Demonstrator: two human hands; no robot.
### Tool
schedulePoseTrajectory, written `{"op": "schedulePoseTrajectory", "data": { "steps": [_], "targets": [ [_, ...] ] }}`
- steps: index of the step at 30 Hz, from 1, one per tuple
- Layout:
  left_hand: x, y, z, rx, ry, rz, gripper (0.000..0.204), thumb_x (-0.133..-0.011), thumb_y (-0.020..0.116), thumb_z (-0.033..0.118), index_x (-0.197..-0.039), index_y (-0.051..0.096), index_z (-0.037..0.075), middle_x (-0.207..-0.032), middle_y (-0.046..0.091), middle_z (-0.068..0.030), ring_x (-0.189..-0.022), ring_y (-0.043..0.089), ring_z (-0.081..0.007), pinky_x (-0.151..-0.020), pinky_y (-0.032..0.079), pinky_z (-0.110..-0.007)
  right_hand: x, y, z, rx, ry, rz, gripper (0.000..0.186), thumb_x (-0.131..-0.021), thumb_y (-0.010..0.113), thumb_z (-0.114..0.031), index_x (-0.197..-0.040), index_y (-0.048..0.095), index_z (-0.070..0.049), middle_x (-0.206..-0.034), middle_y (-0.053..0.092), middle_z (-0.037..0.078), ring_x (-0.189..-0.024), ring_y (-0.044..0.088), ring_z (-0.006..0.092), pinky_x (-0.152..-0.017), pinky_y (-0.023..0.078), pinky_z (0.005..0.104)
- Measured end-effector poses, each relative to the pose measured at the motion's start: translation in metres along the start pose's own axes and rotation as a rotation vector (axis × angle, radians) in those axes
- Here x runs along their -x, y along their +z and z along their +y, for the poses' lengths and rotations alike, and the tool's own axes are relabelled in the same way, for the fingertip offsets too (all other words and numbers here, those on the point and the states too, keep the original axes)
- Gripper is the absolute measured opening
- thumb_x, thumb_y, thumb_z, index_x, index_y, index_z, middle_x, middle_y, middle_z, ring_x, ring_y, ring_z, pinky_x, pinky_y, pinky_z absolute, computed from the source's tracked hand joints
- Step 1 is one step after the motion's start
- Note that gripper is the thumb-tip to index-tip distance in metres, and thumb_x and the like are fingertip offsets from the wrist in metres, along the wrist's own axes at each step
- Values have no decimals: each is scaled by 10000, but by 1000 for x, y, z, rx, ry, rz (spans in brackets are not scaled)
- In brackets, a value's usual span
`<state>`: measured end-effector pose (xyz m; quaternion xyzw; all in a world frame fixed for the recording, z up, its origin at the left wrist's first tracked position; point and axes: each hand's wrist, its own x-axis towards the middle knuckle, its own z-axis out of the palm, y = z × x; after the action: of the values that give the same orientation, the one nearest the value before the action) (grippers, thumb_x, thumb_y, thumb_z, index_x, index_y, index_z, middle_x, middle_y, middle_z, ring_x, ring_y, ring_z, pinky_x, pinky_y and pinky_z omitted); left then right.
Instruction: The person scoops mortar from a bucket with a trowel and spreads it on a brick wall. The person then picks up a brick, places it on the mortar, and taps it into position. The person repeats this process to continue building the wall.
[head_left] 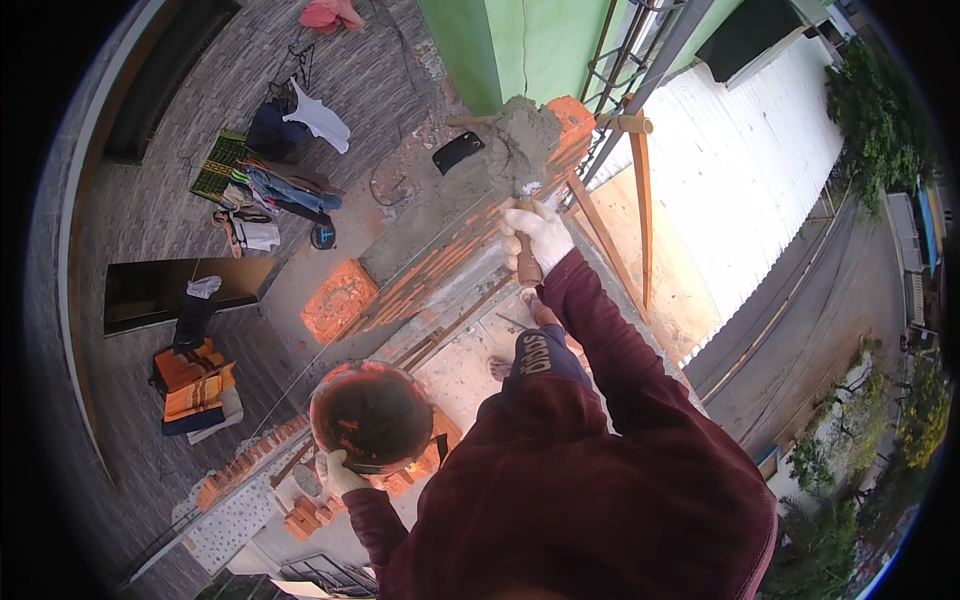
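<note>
My gloved left hand (342, 474) grips the rim of an orange-red bucket (321, 428), which holds wet grey mortar (372, 412). In my gloved right hand (546, 236) is a trowel, its wooden handle (527, 264) wrapped by my fingers. The trowel's blade is mostly hidden at a heap of mortar (518, 142) on top of the brick wall (440, 268). Right beside that heap, an orange brick (573, 124) sits at the wall's far end. Another brick (340, 298) stands at the near left end, with a thin string stretched past it.
A green column (540, 50) and steel rebar (625, 60) rise beyond the wall's far end. Wooden props (641, 210) lean at its right. A black phone-like object (458, 152) lies left of the heap. Clothes (285, 185) hang at the left; a street (820, 300) lies far below.
</note>
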<state>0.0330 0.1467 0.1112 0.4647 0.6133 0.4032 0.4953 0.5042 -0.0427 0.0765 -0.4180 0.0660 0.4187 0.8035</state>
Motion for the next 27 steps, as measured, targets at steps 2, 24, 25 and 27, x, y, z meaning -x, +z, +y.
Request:
{"op": "schedulePoseTrajectory", "data": {
  "steps": [2, 24, 25, 27],
  "targets": [
    [-7, -31, -12, -84, -5, 28, 189, -662, 586, -16, -712, 464, 118, -749, 517, 20, -661, 511, -138, -664, 464, -283, -34, -13, -8, -205, -65, -15, 255, -953, 614, -157, -1165, 546, -34, -795, 556, 26, -572, 517, 136, -465, 442, 304],
    [2, -19, -26, -42, -152, 16, 192, -713, 612, 111, -902, 586, 86, -917, 583, -28, -818, 583, -192, -746, 503, -329, -4, -110, 13, -373, -82, 113, 475, -1051, 463, -511, -1130, 570, -55, -673, 508, 15, -460, 457, 154, -408, 401, 328],
    [1, -14, -25, -45, -161, 1, 168, -730, 612, 127, -894, 585, 99, -908, 568, -17, -826, 563, -187, -747, 485, -327, -15, -131, 19, -447, -90, 161, 478, -1050, 458, -518, -1128, 564, -59, -684, 507, 15, -465, 448, 152, -418, 399, 330],
    [1, -4, -18, -53, -167, -38, 162, -726, 618, 114, -882, 577, 100, -916, 574, -20, -824, 567, -190, -756, 497, -340, -51, -177, 38, -502, -71, 72, 491, -1061, 409, -529, -1164, 572, -78, -739, 492, -2, -460, 411, 132, -418, 384, 310]
  ]
}}
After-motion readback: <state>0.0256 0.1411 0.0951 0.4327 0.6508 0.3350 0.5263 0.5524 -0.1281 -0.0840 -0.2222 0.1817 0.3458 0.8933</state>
